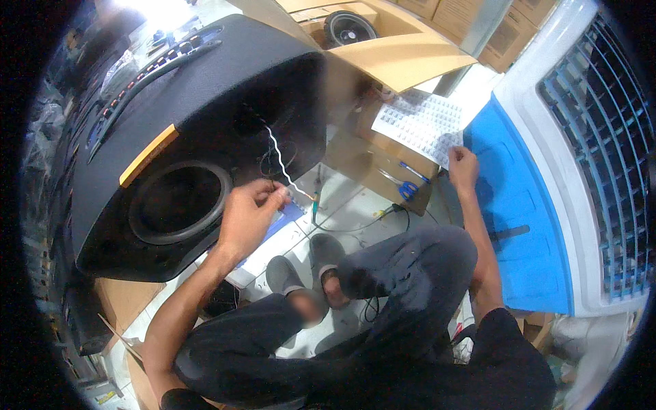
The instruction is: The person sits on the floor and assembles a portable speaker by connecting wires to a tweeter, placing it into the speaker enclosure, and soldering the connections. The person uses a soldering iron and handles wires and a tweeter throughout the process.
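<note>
My left hand (pixel 249 215) is closed in a pinch in front of the speaker cabinet (pixel 225 75), where a thin black wire (pixel 272 176) meets the fingertips. From a dark hole in the cabinet, a twisted white wire (pixel 279 152) runs down past that hand to a small green-ended piece (pixel 314 209). Over on the right, my right hand (pixel 465 167) has its fingers closed at the near right edge of a white sheet of small printed labels (pixel 417 117). The sheet lies on a cardboard box; any label between those fingers is too small to make out.
Blue-handled scissors (pixel 407 190) and a blue pen (pixel 414 171) lie on the cardboard (pixel 369 160). A loose speaker driver (pixel 350 29) sits in an open carton behind. A blue and white plastic unit with a grille (pixel 523 225) stands close on the right. Cables cross the tiled floor.
</note>
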Available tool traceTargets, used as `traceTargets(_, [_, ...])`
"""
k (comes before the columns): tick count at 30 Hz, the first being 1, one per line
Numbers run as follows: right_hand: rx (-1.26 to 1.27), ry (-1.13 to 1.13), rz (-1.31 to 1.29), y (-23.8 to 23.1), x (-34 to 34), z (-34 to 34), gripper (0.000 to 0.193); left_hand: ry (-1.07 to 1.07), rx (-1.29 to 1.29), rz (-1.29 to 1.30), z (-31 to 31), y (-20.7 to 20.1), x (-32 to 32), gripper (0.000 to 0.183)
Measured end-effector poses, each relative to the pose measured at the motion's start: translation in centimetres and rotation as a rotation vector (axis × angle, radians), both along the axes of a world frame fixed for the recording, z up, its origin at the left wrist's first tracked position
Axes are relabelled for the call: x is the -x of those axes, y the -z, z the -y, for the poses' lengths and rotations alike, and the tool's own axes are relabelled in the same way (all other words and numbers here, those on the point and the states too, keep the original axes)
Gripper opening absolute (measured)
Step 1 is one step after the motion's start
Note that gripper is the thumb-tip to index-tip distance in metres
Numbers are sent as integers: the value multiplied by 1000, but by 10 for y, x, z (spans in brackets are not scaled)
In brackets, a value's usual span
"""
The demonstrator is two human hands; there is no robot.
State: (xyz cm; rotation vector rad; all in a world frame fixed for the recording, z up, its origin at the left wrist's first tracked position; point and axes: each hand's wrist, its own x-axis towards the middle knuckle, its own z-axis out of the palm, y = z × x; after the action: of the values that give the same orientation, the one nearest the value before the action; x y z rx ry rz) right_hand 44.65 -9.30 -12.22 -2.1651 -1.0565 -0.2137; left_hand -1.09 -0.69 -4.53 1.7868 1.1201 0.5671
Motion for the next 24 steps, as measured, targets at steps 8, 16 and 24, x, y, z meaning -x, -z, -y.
traceTargets(8, [44, -466, 438, 28, 27, -34, 22, 802, 10, -619, 44, 56, -38, 32])
traceTargets(16, [55, -459, 541, 43, 29, -61, 31, 313, 220, 8, -7, 112, -186, 29])
traceTargets(24, [15, -509, 597, 57, 22, -68, 30, -118, 908, 961, -51, 159, -303, 24])
